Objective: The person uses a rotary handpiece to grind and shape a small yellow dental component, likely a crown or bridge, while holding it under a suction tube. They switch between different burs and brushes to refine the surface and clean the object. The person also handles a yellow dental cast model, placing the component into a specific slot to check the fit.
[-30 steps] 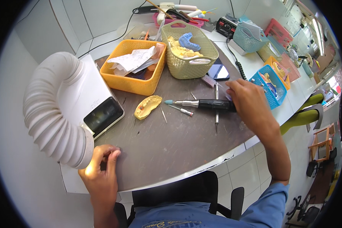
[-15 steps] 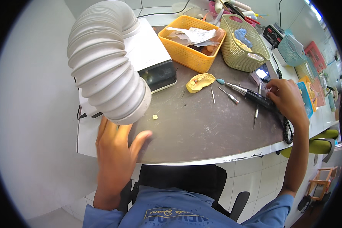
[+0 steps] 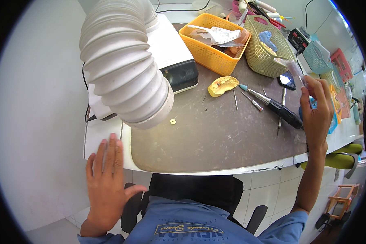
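My left hand [image 3: 107, 179] is open and holds nothing, its fingertips over the white left front edge of the desk. At the right, my right hand [image 3: 319, 106] is closed on a clear plastic piece [image 3: 293, 69], raised near the green basket; its exact kind is unclear. Left of that hand lies a black rotary handpiece [image 3: 284, 113] with a blue-green tip, pointing at a yellow dental cast [image 3: 220, 88]. Slim metal tools, among them a silver one [image 3: 252, 101], rest around it. A tiny pale yellow piece [image 3: 173, 121] sits alone on the grey mat [image 3: 215, 142].
A white ribbed hose [image 3: 122, 69] arches over the desk's left side, beside a white box [image 3: 173, 44] with a dark front. Behind stand an orange basket [image 3: 209, 55] and a green basket [image 3: 264, 61]. A phone [image 3: 287, 80] lies near my right hand.
My left hand has drawn back from under the hose toward the near left. My right hand has lifted the clear plastic piece off the desk, uncovering the phone. The view has shifted slightly.
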The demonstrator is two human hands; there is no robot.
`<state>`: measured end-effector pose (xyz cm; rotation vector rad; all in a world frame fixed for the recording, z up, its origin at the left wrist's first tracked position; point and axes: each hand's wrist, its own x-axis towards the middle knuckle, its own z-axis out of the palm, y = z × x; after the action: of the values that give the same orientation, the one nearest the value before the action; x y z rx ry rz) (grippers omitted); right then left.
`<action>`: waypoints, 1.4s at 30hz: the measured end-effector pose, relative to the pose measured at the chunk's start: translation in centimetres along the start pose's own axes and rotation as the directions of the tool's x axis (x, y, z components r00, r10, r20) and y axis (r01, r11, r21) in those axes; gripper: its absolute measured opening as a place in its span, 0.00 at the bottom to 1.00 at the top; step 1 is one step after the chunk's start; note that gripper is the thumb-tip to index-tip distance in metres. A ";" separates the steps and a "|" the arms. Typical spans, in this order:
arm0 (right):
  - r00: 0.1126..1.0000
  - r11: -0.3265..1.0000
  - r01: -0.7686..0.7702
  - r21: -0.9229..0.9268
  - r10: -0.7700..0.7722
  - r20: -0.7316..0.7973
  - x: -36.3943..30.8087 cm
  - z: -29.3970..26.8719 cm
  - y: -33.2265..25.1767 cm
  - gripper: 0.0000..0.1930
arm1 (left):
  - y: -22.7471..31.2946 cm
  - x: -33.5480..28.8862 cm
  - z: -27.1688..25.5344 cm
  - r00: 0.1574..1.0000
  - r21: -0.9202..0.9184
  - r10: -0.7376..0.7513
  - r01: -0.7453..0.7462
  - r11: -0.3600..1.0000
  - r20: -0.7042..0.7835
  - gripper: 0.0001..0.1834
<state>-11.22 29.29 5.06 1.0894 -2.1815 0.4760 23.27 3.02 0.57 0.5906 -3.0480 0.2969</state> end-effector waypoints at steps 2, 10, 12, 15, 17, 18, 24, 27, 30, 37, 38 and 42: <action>0.980 0.989 0.146 -0.016 -0.147 -0.132 -0.3 0.0 0.1 0.10 | -1.3 -0.7 1.0 0.993 -0.045 -0.072 0.068 0.997 -0.093 0.51; 0.856 0.855 0.502 0.130 -0.469 -0.216 -2.4 -1.2 -1.6 0.15 | -10.9 -6.7 11.2 0.614 -0.713 -0.787 0.528 0.462 -0.055 0.11; 0.887 0.879 0.455 0.143 -0.434 -0.157 -2.2 -1.5 -3.3 0.20 | -11.1 -7.9 15.0 0.622 -0.704 -0.783 0.556 0.441 0.001 0.08; 0.937 0.922 0.343 0.180 -0.350 0.007 -2.7 -1.2 -5.3 0.26 | -7.6 -8.3 16.8 0.631 -0.832 -0.686 0.551 0.067 0.363 0.14; 0.940 0.925 0.319 0.208 -0.337 0.056 -3.1 -1.7 -5.8 0.26 | -6.4 -10.2 17.6 0.652 -0.735 -0.359 0.654 -0.181 0.668 0.22; 0.940 0.926 0.309 0.219 -0.332 0.077 -3.2 -1.9 -5.9 0.27 | -5.6 -11.4 17.8 0.737 -0.736 -0.195 0.671 0.093 0.647 0.24; 0.954 0.959 0.179 0.219 -0.223 0.199 -4.2 -1.9 -6.7 0.28 | -4.4 -9.5 6.6 0.813 -0.595 0.201 0.208 0.777 0.547 0.16; 0.949 0.965 0.124 0.232 -0.184 0.256 -4.7 -1.7 -7.6 0.28 | -4.7 -6.4 1.1 0.843 -0.776 0.274 0.236 0.585 0.463 0.13; 0.924 0.965 0.101 0.242 -0.181 0.338 -4.6 -2.0 -7.7 0.27 | -3.9 -4.0 -0.4 0.963 -0.855 0.175 0.087 0.512 0.203 0.12; 0.957 0.943 0.061 0.326 -0.148 0.251 -0.9 -0.4 -8.0 0.18 | 5.7 4.5 -2.9 0.871 -0.791 -0.005 -0.443 0.422 -0.491 0.09; 0.956 0.936 0.112 0.333 -0.193 0.221 0.1 0.6 -7.7 0.16 | 6.3 4.8 -3.3 0.867 -0.784 0.046 -0.470 0.406 -0.495 0.08; 0.918 0.865 0.255 0.432 -0.356 0.172 3.0 5.6 -6.9 0.11 | 8.5 5.7 -3.0 0.871 -0.792 0.166 -0.489 0.365 -0.461 0.13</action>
<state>-9.16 20.27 3.30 1.7774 -2.1045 0.6933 14.76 9.25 2.32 -0.1754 -2.4087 -1.1095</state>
